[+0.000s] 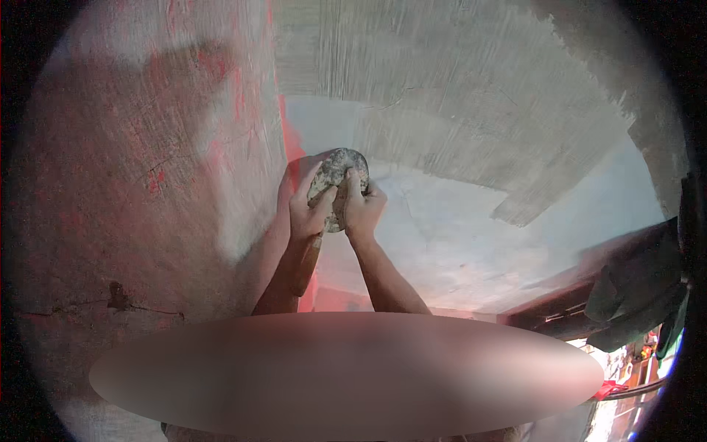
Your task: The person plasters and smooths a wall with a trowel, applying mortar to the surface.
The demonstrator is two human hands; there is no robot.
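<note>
Both of my hands are raised before the wall corner, closed around a rounded, bowl-like grey piece (pixel 340 160) speckled with dark and pale patches. My left hand (pixel 305 212) grips its left side, with the thumb across the near face. From below that hand, a brown handle (pixel 307 267) runs down along the forearm; the tool's other end is hidden. My right hand (pixel 363 210) holds the right side, thumb pressed on the piece's surface. What lies inside the piece cannot be made out.
A rough wall (pixel 147 184) with pinkish-red streaks and cracks stands at left. The wall at right carries grey brushed coating (pixel 442 96) over a pale white area (pixel 442 228). Dark cloth (pixel 637 287) hangs at far right near a bright opening. A blurred oval covers the lower middle.
</note>
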